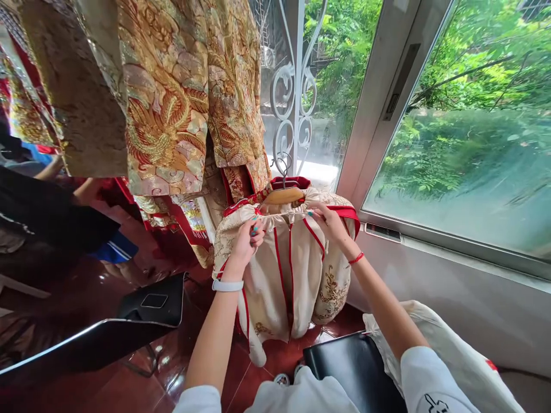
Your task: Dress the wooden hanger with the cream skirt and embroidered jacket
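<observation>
A cream garment with red piping and gold embroidery hangs from a wooden hanger in front of me. Across its top runs a thin cream cord, stretched between my two hands beside gathered cloth. My left hand is closed on the cord's left part, near a small red spot on the fabric. At the other side, my right hand pinches the cord and the cloth edge with thumb and fingers. The garment's front panels fall below, and its back is hidden.
Gold-embroidered robes hang at upper left. A metal-framed window with a scroll grille stands behind. A black stool and white cloth are at lower right. A black chair and a person's dark sleeve appear left.
</observation>
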Tool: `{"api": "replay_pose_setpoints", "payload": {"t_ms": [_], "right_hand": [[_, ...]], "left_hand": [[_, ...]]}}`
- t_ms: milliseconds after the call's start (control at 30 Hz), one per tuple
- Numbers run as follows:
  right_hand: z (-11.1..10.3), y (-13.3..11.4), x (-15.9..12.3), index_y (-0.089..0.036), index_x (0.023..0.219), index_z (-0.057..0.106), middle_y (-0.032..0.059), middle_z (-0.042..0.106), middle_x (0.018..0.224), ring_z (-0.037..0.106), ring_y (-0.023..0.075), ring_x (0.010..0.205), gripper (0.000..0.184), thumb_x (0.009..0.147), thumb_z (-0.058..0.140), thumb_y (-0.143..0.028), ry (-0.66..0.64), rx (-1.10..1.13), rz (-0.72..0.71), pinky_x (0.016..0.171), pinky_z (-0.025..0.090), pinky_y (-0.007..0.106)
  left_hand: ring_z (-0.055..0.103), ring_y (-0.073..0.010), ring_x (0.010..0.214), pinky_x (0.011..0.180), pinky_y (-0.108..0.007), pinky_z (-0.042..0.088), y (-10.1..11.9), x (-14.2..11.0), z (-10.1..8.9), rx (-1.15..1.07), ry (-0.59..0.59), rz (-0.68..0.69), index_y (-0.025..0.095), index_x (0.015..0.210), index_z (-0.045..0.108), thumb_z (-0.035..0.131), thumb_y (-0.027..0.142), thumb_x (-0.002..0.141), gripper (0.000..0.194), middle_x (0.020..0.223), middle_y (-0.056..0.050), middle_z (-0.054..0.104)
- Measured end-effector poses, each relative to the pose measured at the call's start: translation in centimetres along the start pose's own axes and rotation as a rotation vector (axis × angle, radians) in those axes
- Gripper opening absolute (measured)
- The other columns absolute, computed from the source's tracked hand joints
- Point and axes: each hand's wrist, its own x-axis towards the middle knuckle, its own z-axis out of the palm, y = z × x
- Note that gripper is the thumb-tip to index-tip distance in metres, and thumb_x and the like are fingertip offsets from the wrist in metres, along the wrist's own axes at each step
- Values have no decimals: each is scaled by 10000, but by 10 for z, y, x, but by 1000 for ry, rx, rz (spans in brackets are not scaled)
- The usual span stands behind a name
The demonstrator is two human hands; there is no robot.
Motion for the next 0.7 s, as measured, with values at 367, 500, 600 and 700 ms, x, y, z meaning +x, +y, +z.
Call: {"api": "replay_pose_setpoints", "payload": {"t_ms": [367, 500, 600, 700], "right_hand": [[44, -19, 17, -233, 850, 742, 93, 664, 865, 572, 218, 789, 245, 916, 521, -315, 435, -106, 88, 717, 439, 330], [62, -21, 41, -210, 739, 727, 62, 609, 727, 511, 187, 692, 313, 871, 589, -458, 437, 202, 122, 647, 421, 323], [57, -19, 52, -187, 679, 719, 33, 573, 661, 465, 153, 637, 405, 802, 653, -567, 129, 401, 86, 590, 369, 298], [50, -17, 56, -170, 684, 730, 20, 572, 640, 447, 136, 623, 441, 741, 707, -607, -58, 456, 70, 574, 340, 282]], "left_hand": [[175, -40, 483, 422, -197, 204, -13, 5, 12, 236, -68, 177, 230, 1258, 677, 578, 192, 795, 476, 768, 41, 445], [408, -81, 637, 518, -190, 355, -11, 15, 13, 565, 19, 383, 250, 1220, 715, 562, 152, 837, 424, 858, 3, 448], [499, -131, 847, 681, -212, 449, -8, 26, 14, 789, 10, 491, 247, 1182, 734, 539, 95, 845, 418, 930, -22, 459], [505, -148, 910, 782, -244, 472, -5, 34, 15, 918, -65, 531, 254, 1258, 691, 513, 95, 881, 446, 950, -24, 448]]}}
